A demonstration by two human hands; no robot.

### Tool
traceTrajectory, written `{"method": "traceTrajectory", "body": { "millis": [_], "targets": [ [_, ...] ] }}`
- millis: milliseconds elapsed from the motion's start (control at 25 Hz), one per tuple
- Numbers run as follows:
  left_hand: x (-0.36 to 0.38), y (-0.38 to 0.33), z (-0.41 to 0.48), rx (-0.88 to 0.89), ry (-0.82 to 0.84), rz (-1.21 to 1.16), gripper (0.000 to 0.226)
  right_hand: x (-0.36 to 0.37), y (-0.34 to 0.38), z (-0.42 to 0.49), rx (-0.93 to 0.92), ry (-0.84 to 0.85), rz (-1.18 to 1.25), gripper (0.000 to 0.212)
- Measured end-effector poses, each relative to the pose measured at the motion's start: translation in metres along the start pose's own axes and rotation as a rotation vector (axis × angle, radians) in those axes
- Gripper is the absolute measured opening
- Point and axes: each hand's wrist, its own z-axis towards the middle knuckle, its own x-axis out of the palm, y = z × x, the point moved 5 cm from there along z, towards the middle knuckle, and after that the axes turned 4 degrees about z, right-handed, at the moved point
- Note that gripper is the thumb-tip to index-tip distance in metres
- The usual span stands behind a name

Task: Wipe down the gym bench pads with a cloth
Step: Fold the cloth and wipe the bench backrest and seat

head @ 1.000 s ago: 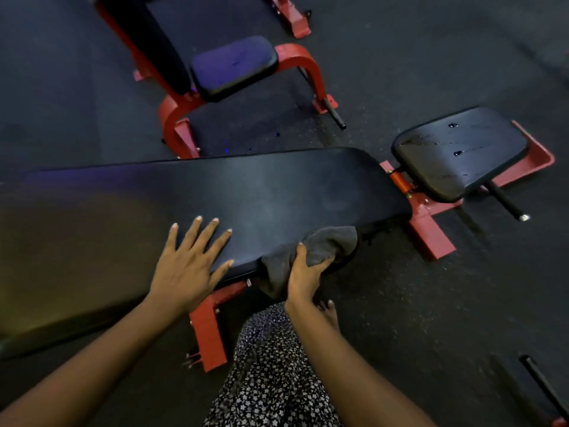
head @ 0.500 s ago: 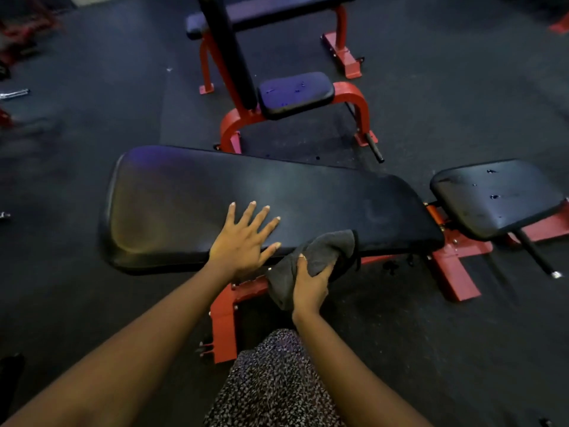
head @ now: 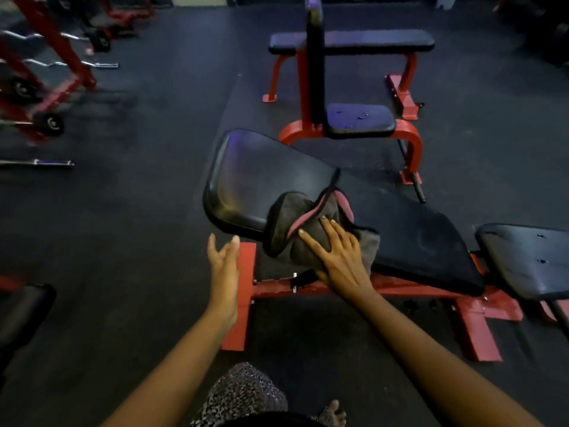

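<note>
So the cloth (head: 295, 229) is grey with a pink trim, and it's bunched up on the near edge of the long back pad (head: 400, 226), toward its left end, with part of it drooping over the side. My right hand (head: 338, 257) is on top of it, fingers spread out flat, pressing it into the pad. Can't really tell if my thumb is tucked round the cloth or just lying on it, that bit is too dark.

My left hand (head: 223, 260) is off the bench, hanging in the air just beside the pad's near left corner. It's relaxed and open, palm turned inward, holding nothing, and a little blurry.

The smaller seat pad (head: 529, 260) is off to the right of the long one, both on the same red frame (head: 471, 322). Behind it is another red bench with an upright back and a small seat (head: 360, 120), and past that a flat bench (head: 369, 41). A few bars (head: 37, 163) lie and hang on the left over the dark rubber floor (head: 138, 241). At the bottom, my patterned skirt (head: 243, 392) and my toes (head: 334, 411)
</note>
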Motion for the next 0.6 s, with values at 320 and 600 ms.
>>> {"method": "traceTrajectory", "body": {
  "millis": [320,600],
  "targets": [
    [0.007,-0.031,0.055,-0.049,-0.038,-0.497,0.056,0.018,0.016,0.034,-0.143,-0.010,-0.078,0.107],
    [-0.014,-0.030,0.055,-0.082,0.083,-0.722,0.056,-0.005,0.099,0.105,-0.230,-0.031,0.046,0.087]
  ]
}}
